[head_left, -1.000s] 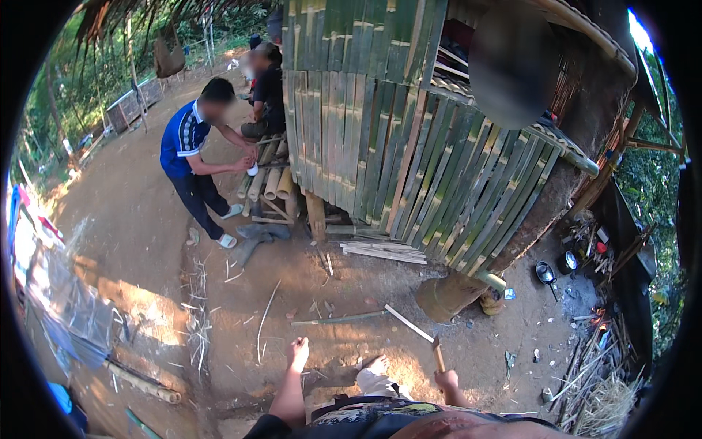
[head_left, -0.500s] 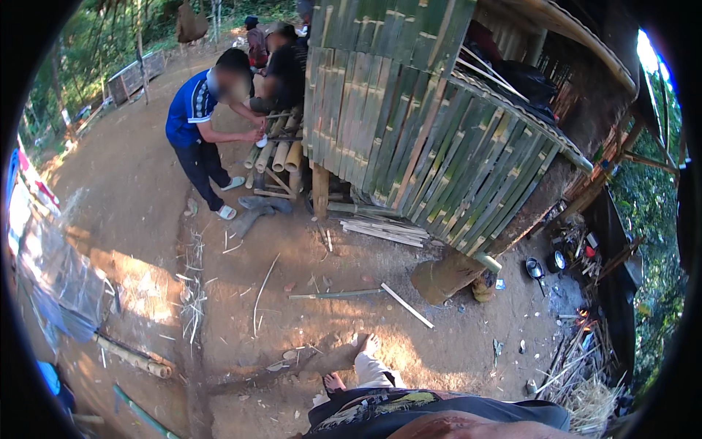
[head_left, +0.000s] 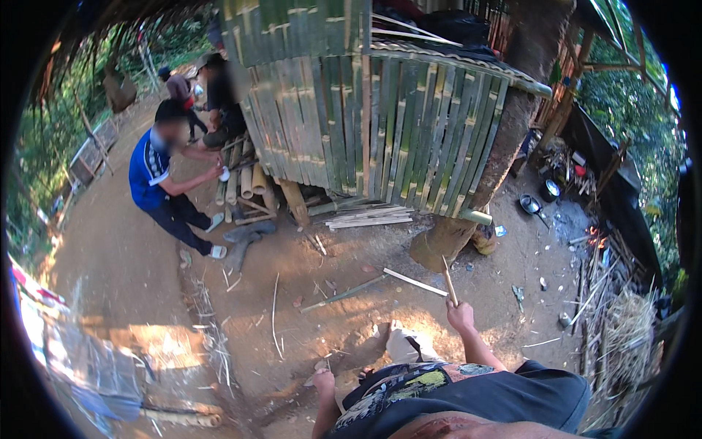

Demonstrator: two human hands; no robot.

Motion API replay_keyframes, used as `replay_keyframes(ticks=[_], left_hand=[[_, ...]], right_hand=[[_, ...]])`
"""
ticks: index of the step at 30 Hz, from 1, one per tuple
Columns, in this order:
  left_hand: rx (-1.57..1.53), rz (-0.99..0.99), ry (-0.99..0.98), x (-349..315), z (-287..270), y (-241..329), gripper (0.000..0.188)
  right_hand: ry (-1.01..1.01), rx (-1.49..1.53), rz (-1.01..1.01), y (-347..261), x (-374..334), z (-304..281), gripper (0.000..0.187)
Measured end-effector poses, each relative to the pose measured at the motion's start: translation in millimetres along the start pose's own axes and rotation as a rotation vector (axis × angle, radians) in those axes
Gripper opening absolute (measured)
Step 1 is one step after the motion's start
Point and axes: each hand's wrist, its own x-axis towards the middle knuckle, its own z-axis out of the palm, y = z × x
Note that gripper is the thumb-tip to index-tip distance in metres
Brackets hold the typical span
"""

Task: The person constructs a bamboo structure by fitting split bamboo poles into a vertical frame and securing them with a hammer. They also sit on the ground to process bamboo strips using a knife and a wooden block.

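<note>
My right hand (head_left: 461, 316) is closed around the lower end of a thin, light-brown wooden stick (head_left: 450, 282). The stick points up and away, its tip in front of the base of a thick post (head_left: 442, 245). Low in the view, my left hand (head_left: 322, 378) is held in front of my body, above the dirt. Its fingers are small and partly blurred, so whether they grip anything does not show. On the ground beyond my right hand lie a pale split strip (head_left: 414, 282) and a greenish bamboo strip (head_left: 344, 294).
A wall of split green bamboo (head_left: 431, 124) stands ahead, with pale slats (head_left: 369, 217) stacked beneath. At left, a person in a blue shirt (head_left: 150, 157) bends over bamboo poles (head_left: 246, 181); others are behind. A small fire (head_left: 597, 238), pans (head_left: 531, 205) and straw (head_left: 625, 329) are at right.
Both my hands have come into view, the right one holding the stick. My view has turned rightward, shifting the hut and the people to the left.
</note>
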Motion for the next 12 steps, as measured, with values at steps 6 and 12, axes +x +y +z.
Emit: replay_keyframes(ticks=[6,12], left_hand=[[0.39,-0.004,0.045,20.1,43.1,93.7,0.01],[0.646,0.139,0.153,45.8,146.9,220.8,0.011]], right_hand=[[0.354,0.264,-0.363,-69.6,41.7,-85.6,0.033],[0.437,0.623,-0.565,-155.2,188.2,-209.1,0.023]])
